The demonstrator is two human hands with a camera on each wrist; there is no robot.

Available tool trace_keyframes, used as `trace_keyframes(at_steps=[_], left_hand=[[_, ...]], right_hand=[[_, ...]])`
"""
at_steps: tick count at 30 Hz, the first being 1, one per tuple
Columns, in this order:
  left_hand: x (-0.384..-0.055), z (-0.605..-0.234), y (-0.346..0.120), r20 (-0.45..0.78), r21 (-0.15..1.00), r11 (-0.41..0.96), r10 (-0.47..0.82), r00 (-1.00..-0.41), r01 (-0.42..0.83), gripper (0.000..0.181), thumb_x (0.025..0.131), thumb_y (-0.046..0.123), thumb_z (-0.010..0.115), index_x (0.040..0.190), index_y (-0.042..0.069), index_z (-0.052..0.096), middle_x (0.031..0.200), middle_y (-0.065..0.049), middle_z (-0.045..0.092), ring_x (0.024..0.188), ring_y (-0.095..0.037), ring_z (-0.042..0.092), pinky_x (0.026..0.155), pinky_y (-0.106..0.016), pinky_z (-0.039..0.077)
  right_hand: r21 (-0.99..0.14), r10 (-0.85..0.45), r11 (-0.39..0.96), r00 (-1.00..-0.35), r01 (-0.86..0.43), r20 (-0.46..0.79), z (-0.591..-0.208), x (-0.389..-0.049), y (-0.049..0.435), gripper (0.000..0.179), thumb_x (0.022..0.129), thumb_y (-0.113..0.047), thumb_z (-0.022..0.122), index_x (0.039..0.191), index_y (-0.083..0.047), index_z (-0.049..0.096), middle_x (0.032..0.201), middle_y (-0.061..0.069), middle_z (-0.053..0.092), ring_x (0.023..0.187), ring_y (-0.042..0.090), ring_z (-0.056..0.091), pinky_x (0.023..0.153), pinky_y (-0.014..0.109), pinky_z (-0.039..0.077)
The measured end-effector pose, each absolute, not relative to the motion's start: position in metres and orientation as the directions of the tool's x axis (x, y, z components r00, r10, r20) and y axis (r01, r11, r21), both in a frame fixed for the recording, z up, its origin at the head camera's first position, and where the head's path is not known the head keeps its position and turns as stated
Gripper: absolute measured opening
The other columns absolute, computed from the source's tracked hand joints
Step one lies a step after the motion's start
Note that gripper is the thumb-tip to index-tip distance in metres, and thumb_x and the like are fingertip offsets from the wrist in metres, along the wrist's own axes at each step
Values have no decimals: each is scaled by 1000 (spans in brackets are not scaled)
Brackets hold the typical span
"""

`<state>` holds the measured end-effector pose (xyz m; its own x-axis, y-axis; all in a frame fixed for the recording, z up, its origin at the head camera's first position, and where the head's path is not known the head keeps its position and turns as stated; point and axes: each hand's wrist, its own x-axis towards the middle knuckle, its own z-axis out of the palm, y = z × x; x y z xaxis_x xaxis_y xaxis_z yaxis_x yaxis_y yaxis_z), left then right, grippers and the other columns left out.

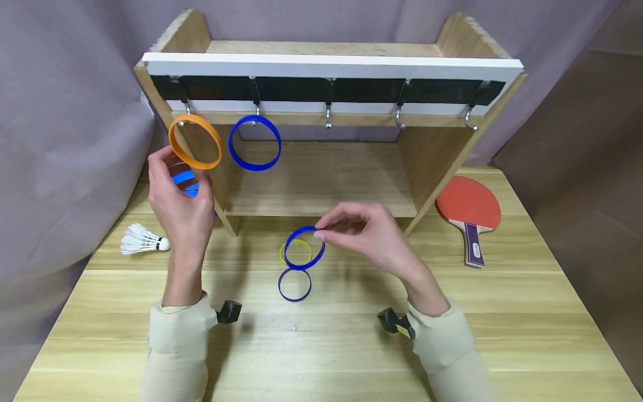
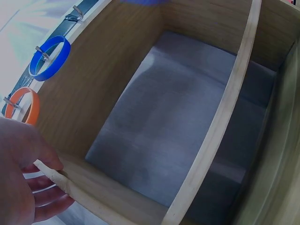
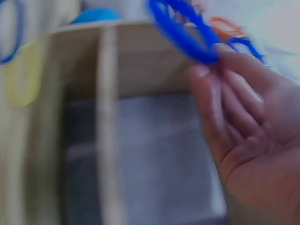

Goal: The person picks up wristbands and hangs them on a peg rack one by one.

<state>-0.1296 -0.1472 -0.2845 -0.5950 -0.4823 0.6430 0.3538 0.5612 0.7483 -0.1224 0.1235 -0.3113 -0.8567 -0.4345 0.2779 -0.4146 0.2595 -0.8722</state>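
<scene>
My right hand (image 1: 374, 237) pinches a blue ring (image 1: 305, 268) between thumb and fingertips, above the table in front of the rack. In the right wrist view the blue ring (image 3: 180, 37) is blurred. My left hand (image 1: 183, 206) grips the left side panel (image 2: 70, 185) of the wooden rack, thumb inside and fingers outside. Just above that hand an orange ring (image 1: 219, 148) hangs on the leftmost hook (image 1: 187, 107). Another blue ring (image 1: 255, 167) hangs on the second hook (image 1: 258, 110). Below the held ring, a yellow ring (image 1: 281, 258) and a dark blue ring (image 1: 279, 290) lie on the table.
The middle hook (image 1: 329, 114) and the two to its right bear no rings. A shuttlecock (image 1: 143, 240) lies at the left and a red table tennis paddle (image 1: 469, 206) at the right. A blue object (image 1: 185, 177) is partly hidden behind the left hand.
</scene>
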Motion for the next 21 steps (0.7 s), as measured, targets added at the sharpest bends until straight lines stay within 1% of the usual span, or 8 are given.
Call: trace_keyframes(at_steps=[2,4,6,8,9,12,17,21], left_hand=[[-130,-285,-147,639,752,557,-486,-596,352,28,89,1,64,116,-4,57,107,-12,61,93,-18,65,76,-28,57],[-131,-285,-146,638,754,557,-493,-591,349,27,89,1,64,115,-3,58,106,-11,61,92,-18,65,75,-27,57],[-132,-285,-146,637,755,556,-495,-590,348,27,89,1,64,115,-3,58,106,-11,61,91,-18,65,75,-27,57],[-131,-285,-146,639,753,558,-493,-590,349,27,88,0,64,115,-4,57,106,-12,61,92,-19,65,76,-29,57],[-131,-285,-146,639,752,559,-490,-593,349,28,88,0,64,115,-4,57,106,-13,60,92,-19,64,76,-31,57],[-130,-286,-147,640,750,559,-478,-602,353,29,88,-1,64,116,-6,56,107,-14,60,93,-19,64,76,-34,58],[-133,-290,-151,640,749,560,-472,-606,354,31,88,1,66,118,-4,56,108,-12,60,93,-18,64,76,-31,58],[-142,-300,-159,641,746,569,-474,-603,346,33,89,3,67,119,-1,57,109,-9,60,94,-15,63,76,-28,57]], right_hand=[[-917,-363,11,-856,-398,368,-291,-123,121,13,84,-5,77,96,-7,74,88,9,71,70,27,68,60,37,59],[-882,-246,-202,-850,-426,467,-274,-124,117,17,82,5,75,97,3,71,89,20,70,69,33,68,62,42,60],[-810,-106,-310,-829,-497,549,-262,-126,113,19,81,10,73,99,10,68,92,27,68,74,35,69,66,45,60],[-753,19,-342,-806,-562,592,-254,-129,108,20,82,11,71,101,12,67,95,29,67,80,36,70,70,44,59],[-737,67,-326,-792,-591,606,-252,-130,106,20,83,10,71,102,11,67,96,29,67,81,35,70,71,44,59],[-719,161,-304,-778,-624,607,-252,-133,105,20,85,9,70,104,10,67,97,28,67,82,34,70,74,42,59],[-726,223,-333,-798,-602,560,-257,-140,106,21,83,8,72,103,9,68,96,27,66,78,32,70,74,41,59],[-737,233,-365,-822,-569,519,-262,-145,106,23,81,7,75,102,10,68,95,26,66,74,31,69,71,41,60]])
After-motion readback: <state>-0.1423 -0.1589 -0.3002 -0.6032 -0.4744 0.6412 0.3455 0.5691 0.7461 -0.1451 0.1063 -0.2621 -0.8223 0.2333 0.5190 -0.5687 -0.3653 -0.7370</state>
